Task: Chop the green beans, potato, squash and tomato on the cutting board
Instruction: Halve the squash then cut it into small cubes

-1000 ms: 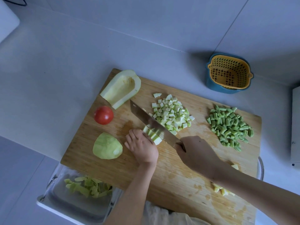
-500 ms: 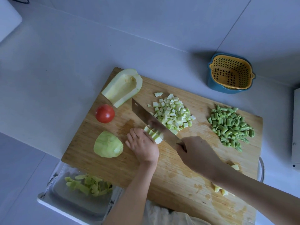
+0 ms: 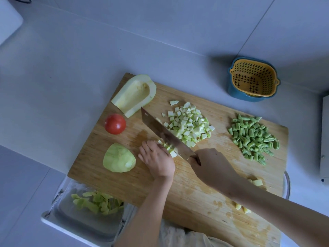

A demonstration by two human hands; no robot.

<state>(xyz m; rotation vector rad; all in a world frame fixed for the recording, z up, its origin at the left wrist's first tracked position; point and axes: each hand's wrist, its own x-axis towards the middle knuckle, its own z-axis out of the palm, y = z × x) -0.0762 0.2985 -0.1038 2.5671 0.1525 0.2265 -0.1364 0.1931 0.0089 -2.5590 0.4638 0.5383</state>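
Head view, from the left: a clear tray (image 3: pixel 53 213) of peelings (image 3: pixel 97 202) sits under the cutting board (image 3: pixel 195 202)'s near corner. On the board lie the tomato (image 3: pixel 115 124), a hollowed squash half (image 3: pixel 135 94) and a peeled piece (image 3: pixel 119 158). My left hand (image 3: pixel 157 162), fingers curled, pins the squash strips (image 3: pixel 168 147); the knife (image 3: pixel 160 130) rests against them, my right hand (image 3: pixel 211 166) wrapped round its handle. Diced squash (image 3: pixel 189 125), green beans (image 3: pixel 253 138) and a yellow basket (image 3: pixel 253 80) follow; my forearm partly hides the potato cubes (image 3: pixel 257 182).

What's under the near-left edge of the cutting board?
A clear tray holding pale green peelings sticks out from under the cutting board. The board covers its far part, so how far the tray and peelings run beneath is hidden.
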